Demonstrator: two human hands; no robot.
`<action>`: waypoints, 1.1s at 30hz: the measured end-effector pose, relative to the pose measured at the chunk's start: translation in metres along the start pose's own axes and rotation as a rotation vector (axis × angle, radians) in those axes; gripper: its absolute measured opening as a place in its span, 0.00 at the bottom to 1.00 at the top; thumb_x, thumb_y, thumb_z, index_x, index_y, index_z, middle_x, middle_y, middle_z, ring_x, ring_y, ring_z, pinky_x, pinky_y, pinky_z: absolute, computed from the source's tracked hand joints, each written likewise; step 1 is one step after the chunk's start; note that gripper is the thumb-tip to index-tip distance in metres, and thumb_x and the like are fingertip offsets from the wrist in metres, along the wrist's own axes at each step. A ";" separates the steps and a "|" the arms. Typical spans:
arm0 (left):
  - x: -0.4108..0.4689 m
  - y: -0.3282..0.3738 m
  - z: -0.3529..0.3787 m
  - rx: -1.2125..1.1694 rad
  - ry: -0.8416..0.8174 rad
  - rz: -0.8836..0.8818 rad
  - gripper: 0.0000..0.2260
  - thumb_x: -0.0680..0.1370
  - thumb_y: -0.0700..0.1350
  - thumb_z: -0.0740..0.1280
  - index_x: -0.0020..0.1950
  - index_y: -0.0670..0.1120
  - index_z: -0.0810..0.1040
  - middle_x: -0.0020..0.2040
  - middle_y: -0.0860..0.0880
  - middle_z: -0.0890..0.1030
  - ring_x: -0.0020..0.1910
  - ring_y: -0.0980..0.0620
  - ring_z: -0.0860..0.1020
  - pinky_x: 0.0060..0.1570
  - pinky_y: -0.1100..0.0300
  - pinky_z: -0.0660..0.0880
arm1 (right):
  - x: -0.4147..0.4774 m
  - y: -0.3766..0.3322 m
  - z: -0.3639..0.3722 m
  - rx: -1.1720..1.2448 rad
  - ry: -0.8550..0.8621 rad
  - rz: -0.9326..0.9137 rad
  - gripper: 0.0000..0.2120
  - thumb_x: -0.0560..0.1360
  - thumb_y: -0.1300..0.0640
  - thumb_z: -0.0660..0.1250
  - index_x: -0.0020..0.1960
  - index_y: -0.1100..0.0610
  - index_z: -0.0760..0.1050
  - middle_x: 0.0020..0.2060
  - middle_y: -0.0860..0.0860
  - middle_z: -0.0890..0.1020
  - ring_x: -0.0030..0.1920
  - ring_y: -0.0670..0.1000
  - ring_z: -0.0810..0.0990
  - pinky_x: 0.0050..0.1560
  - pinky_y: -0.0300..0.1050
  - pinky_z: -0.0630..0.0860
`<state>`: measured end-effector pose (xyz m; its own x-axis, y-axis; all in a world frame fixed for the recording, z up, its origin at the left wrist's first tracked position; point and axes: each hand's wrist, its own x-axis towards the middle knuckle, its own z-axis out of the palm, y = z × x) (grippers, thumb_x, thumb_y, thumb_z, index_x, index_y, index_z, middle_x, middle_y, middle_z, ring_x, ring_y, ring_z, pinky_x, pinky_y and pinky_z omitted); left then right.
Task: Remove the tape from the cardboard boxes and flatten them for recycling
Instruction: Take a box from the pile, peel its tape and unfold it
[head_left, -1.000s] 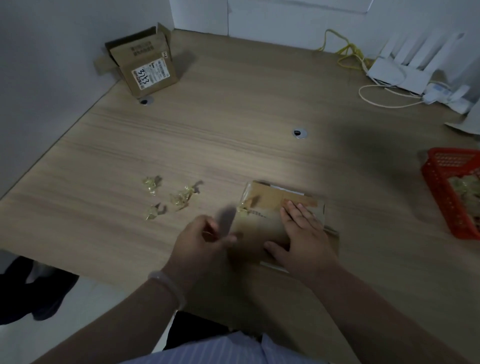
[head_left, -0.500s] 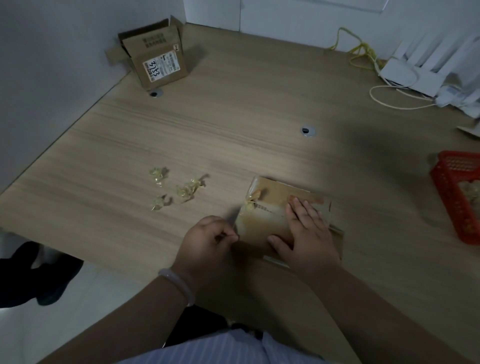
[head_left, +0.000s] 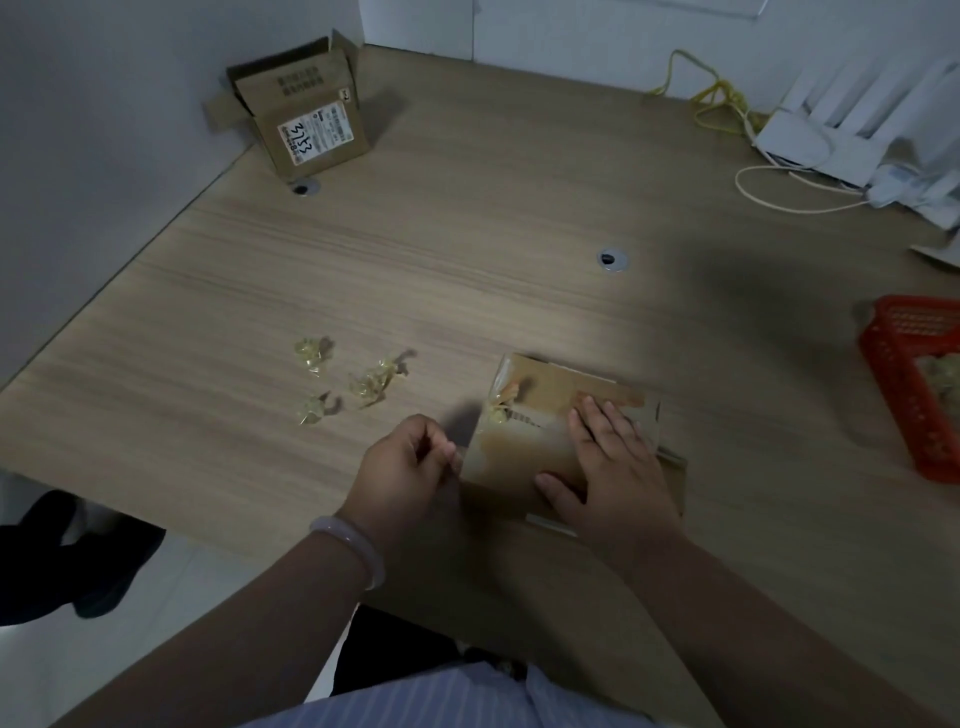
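Flattened box (head_left: 519, 447) is laid on the table (head_left: 467, 270) close to the near edge, right of centre; clear tape (head_left: 501, 410) is seen bunched at its far-left corner, and a brown strip runs along the far side.

Right hand (head_left: 618, 467) is laid flat on the box, fingers straight and together, thumb spread toward the near edge; grip apart, nothing clasped.

Left hand (head_left: 410, 467) is held at the box's left edge, fingers curled, fingertips drawn together with the thumb just beside the cardboard; whether a tape end is caught in this grip cannot be told. A pale bracelet (head_left: 353, 545) is worn on the left wrist.

Three crumpled tape wads (head_left: 376, 384) are scattered on the table left of the box, apart from it.

A second box (head_left: 306, 124), flaps open and white label facing the viewer, is stood in the far-left corner against the wall.

A red basket (head_left: 904, 374) is cut by the right edge; pale crumpled material is seen inside.

A yellow cable (head_left: 722, 98) and a white device (head_left: 831, 140) are placed at the far right.
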<state>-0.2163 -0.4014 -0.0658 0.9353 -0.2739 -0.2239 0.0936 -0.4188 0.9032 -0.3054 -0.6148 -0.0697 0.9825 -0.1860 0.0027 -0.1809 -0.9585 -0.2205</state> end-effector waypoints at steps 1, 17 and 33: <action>0.002 0.003 0.000 -0.053 0.024 -0.017 0.06 0.79 0.38 0.64 0.42 0.44 0.72 0.37 0.45 0.81 0.36 0.50 0.81 0.42 0.53 0.80 | 0.000 0.000 0.000 -0.006 -0.001 -0.001 0.39 0.73 0.32 0.53 0.76 0.55 0.59 0.77 0.51 0.57 0.77 0.52 0.52 0.76 0.49 0.46; 0.022 0.030 -0.016 -0.157 -0.087 0.029 0.15 0.70 0.31 0.72 0.54 0.41 0.76 0.44 0.45 0.79 0.44 0.53 0.79 0.50 0.61 0.76 | -0.001 0.000 0.001 -0.031 -0.010 -0.001 0.40 0.73 0.32 0.51 0.76 0.56 0.60 0.77 0.52 0.58 0.77 0.52 0.53 0.76 0.53 0.50; 0.053 0.026 -0.002 0.242 -0.180 0.032 0.05 0.70 0.40 0.74 0.37 0.49 0.82 0.32 0.52 0.82 0.32 0.56 0.78 0.43 0.55 0.79 | -0.002 0.002 0.004 -0.069 -0.019 -0.021 0.39 0.74 0.31 0.50 0.76 0.56 0.60 0.76 0.52 0.59 0.77 0.51 0.53 0.76 0.50 0.48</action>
<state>-0.1636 -0.4244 -0.0536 0.8588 -0.4308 -0.2773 -0.0396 -0.5955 0.8024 -0.3074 -0.6153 -0.0738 0.9867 -0.1620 -0.0117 -0.1619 -0.9750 -0.1525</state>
